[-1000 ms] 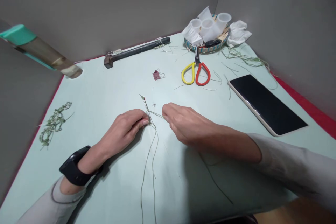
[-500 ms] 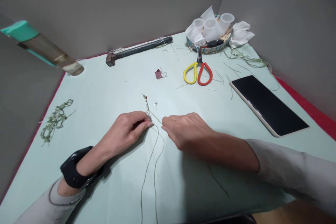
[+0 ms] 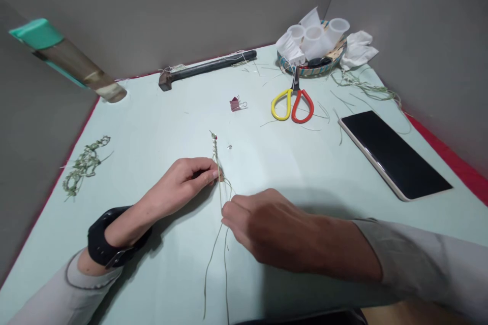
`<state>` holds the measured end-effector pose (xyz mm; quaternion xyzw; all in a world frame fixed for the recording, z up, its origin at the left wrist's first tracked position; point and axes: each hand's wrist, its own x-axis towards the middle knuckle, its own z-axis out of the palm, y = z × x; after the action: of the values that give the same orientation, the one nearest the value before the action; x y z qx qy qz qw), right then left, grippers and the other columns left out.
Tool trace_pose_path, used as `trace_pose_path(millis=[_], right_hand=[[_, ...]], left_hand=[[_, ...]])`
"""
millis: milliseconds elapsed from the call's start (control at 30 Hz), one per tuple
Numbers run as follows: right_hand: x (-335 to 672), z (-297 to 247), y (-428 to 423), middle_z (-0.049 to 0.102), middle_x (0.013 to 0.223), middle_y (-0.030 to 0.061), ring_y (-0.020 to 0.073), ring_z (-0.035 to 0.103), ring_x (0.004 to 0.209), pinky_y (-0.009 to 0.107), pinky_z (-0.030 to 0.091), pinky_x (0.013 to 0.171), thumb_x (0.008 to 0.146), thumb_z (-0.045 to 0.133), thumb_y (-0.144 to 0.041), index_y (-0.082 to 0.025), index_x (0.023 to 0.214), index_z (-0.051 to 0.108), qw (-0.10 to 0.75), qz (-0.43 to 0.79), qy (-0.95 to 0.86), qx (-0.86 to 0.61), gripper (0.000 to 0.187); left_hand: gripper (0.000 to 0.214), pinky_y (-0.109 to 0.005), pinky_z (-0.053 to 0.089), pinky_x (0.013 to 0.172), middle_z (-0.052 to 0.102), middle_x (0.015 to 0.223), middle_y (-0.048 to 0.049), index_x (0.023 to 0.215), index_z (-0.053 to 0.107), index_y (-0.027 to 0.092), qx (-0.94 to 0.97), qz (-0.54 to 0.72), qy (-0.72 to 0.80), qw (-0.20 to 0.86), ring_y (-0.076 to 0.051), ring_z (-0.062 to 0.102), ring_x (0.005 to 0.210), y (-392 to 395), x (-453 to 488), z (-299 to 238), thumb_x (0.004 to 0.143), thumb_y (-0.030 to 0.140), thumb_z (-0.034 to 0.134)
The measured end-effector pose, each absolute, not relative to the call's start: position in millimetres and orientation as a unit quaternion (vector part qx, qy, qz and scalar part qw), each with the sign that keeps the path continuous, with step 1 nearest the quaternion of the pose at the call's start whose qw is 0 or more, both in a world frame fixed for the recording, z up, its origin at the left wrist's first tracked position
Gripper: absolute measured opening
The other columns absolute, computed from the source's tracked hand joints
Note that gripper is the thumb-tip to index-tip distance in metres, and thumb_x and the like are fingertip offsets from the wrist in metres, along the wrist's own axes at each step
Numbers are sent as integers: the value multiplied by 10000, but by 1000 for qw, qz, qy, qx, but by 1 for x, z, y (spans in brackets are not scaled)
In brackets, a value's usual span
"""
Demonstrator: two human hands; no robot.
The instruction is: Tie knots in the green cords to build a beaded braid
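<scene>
A short braided cord [image 3: 214,148] with a red bead at its far end lies on the pale table. My left hand [image 3: 194,175] pinches the near end of this braid between thumb and fingers. Loose green strands [image 3: 224,259] run from there toward the table's front edge. Just to the right, my right hand [image 3: 259,221] is closed on one green strand, which stretches straight from the braid to its fingertips. The fingertips themselves are partly hidden behind the knuckles. A tiny shiny piece [image 3: 229,147] lies beside the braid.
Scissors [image 3: 292,105] and a maroon binder clip [image 3: 237,104] lie beyond my hands. A hammer [image 3: 209,70] and a basket of plastic cups [image 3: 312,68] stand at the back. A phone [image 3: 394,155] is on the right; knotted green cord [image 3: 86,166] and a tube [image 3: 76,61] are left.
My right hand has come toward me and slightly left, swinging the held strand from slanting right to nearly straight down. My left hand keeps its pinch. The whole view has shifted slightly.
</scene>
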<state>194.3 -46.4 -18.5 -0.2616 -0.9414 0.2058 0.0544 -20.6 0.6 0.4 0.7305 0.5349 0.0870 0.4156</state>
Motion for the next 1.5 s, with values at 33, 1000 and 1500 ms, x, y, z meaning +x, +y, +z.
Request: trace_pose_path(millis=[33,1000,1500], right_hand=[[193,-18,-49,567,715,-15,124,238,522,299,184,470,789,485,1,-203,851,513,51,202,-946,-249,215],[179,-16,-5,646,917,11,156,611,840,354,519,814,995,588,-340,-161,926,643,104,309,-850,-413,199],[242,40,24,589,675,0,158,587,710,312,467,714,963,442,-207,-202,796,530,105,437,-794,-409,189]], left_hand=[[360,-345,555,709,656,788,2,887,665,158,728,85,534,421,-160,639,719,1,-21,2,1004,482,560],[283,-349,593,717,695,868,-15,968,679,148,727,90,476,487,-160,672,751,8,-31,-4,984,425,626],[297,-335,573,693,671,821,-2,920,667,151,741,79,473,470,-152,648,715,8,-30,-3,986,437,617]])
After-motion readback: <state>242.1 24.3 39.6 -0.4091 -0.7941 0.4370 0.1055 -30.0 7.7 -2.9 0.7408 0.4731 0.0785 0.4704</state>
